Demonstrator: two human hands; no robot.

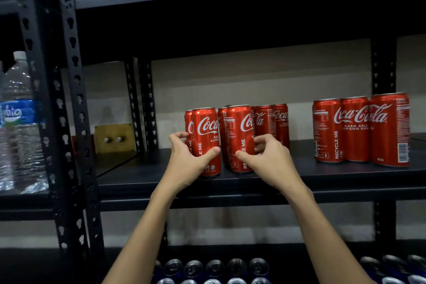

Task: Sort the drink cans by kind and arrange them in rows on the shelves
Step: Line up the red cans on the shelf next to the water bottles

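My left hand (187,157) grips front-left Coca-Cola can (205,140), thumb across its front, fingers curled round its left side. My right hand (268,157) grips neighbouring Coca-Cola can (239,137), thumb on front, fingers behind. Both cans upright at front of black shelf (276,177), more red cans (273,122) just behind. Separate three-can group (360,129) well apart on right. Silver-topped cans (214,268) on lower shelf.

cans (239,138): red, white script | shelf (299,175): black | bottle label (17,113): blue | lower cans (214,268): blue, silver tops
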